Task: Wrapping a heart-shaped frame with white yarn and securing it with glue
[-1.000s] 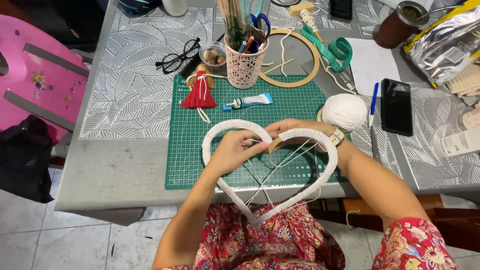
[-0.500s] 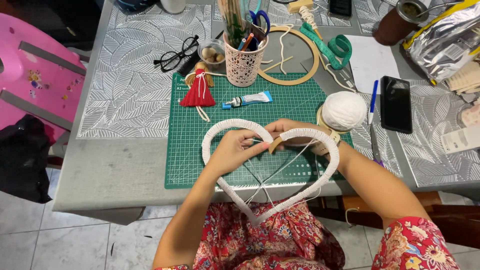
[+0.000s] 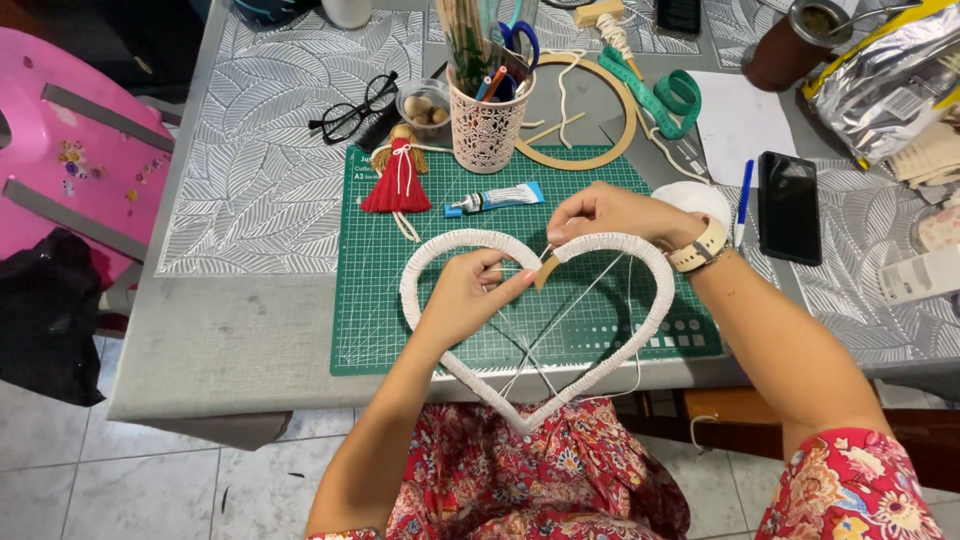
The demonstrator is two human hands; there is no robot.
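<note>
Right hand (image 3: 605,212) has lifted off the heart frame (image 3: 640,330), now pinching cord above its notch; left hand (image 3: 468,292) grips the wrapped rim. Light, stiff hoop at table's near edge (image 3: 240,385); hold by rim.

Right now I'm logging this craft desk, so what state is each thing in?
Heart frame: wrapped in white cord, strands strung across, held over the mat.
Left hand: gripping the frame near its notch.
Right hand: pinching cord at the notch.
Glue tube: capped, lying flat.
Glasses: unfolded.
Phone: screen dark.
</note>
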